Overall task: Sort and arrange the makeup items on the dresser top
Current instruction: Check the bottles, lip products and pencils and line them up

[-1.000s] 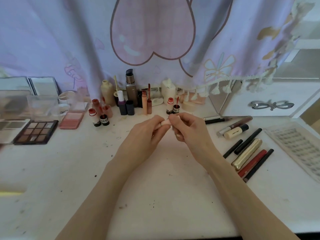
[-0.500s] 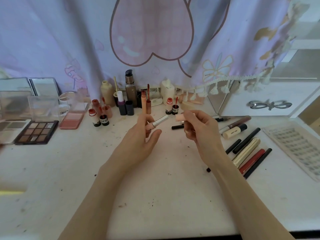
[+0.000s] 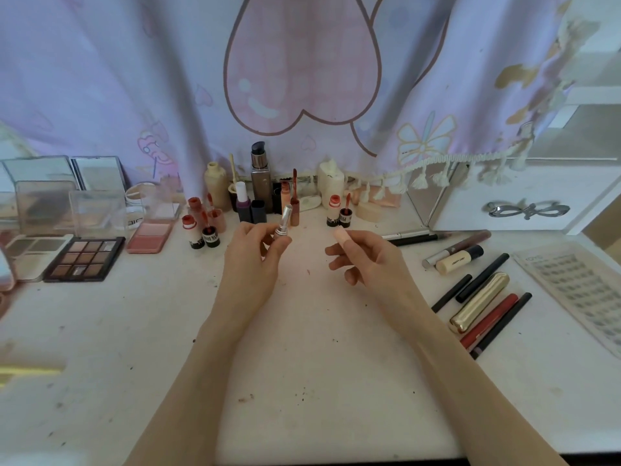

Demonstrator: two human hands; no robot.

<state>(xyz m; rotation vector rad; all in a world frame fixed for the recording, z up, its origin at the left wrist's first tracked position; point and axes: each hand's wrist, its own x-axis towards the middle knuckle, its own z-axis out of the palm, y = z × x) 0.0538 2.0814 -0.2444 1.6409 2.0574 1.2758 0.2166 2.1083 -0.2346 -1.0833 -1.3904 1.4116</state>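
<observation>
Two hands hover above the middle of the white desk, each with one part of a single lipstick; the left hand pinches the silver lipstick tube between thumb and fingertips, holding it nearly upright, tilted slightly right; the right hand grips the peach cap in curled fingers, the cap's end poking out toward the tube; tube and cap are apart, with bare desk showing between them.

To the right lie one gold tube, one red pencil, three black pencils of which one lies beside the gold tube, and one cream concealer tube; further right sits one sheet of false lashes.

On the left sit one nine-pan eyeshadow palette, one pink blush compact with its clear lid raised, and one pale palette.

Along the back, under the lilac curtain with its pink heart, stand one tall pump bottle, one cream bottle and a cluster of small lip tints, too crowded to count surely; two with black-and-white labels stand just left of the left hand, near its knuckles; a white drawer unit closes the right corner.
</observation>
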